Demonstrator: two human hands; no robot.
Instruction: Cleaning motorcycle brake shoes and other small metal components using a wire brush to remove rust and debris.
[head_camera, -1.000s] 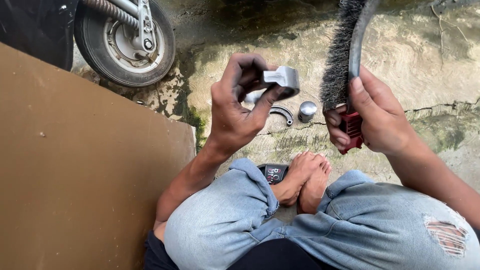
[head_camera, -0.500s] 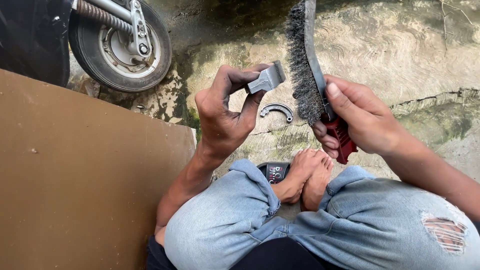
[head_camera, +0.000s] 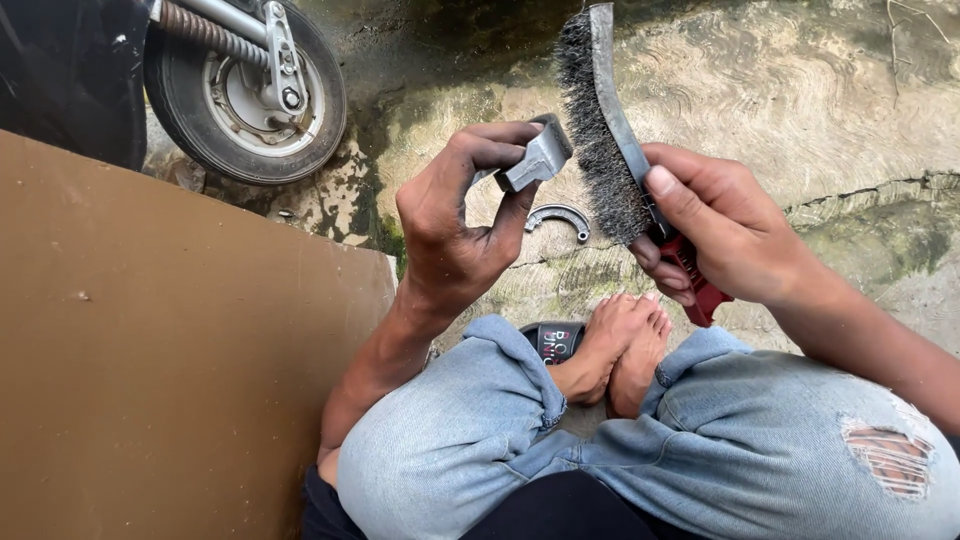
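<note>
My left hand (head_camera: 462, 215) grips a small grey metal part (head_camera: 537, 160), a curved block, raised in front of me. My right hand (head_camera: 722, 225) holds a wire brush (head_camera: 600, 130) by its red handle, bristles facing left and touching the metal part. A second curved metal shoe (head_camera: 560, 217) lies on the wet concrete ground just below the two hands. I sit cross-legged in torn blue jeans with my bare feet (head_camera: 618, 350) under my hands.
A scooter wheel (head_camera: 250, 95) with a spring shock stands at the upper left. A large brown board (head_camera: 150, 340) fills the left side. A black sandal (head_camera: 553, 340) lies by my feet. Mossy, cracked concrete (head_camera: 800, 110) spreads ahead and to the right.
The brush has swung left and down onto the metal part. My left hand has tilted the part toward the bristles. A small round metal cap seen on the ground earlier is now hidden.
</note>
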